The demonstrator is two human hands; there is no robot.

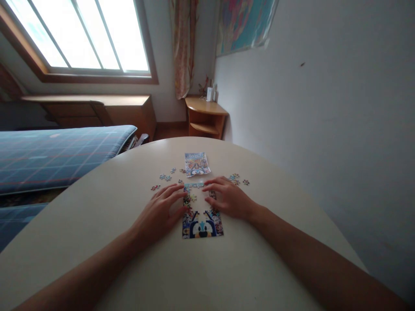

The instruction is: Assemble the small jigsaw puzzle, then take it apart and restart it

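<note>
A partly assembled jigsaw puzzle (203, 230) lies on the pale table, with a blue cartoon dog's face along its near edge and a gap in its middle. My left hand (162, 206) rests at the puzzle's left edge, its fingers stretched out and touching the border pieces. My right hand (228, 198) lies over the upper right side, fingers spread and partly covering the border there. No piece shows in either hand. Just beyond the puzzle is a small printed picture sheet (197, 164) with a similar dog on it.
Loose puzzle pieces (165, 177) are scattered on the left, and a small cluster of pieces (234, 178) sits on the right. The round table (145, 276) stands beside a white wall (324, 129). A plaid mattress (65, 151) is at left, a wooden corner shelf (205, 106) behind.
</note>
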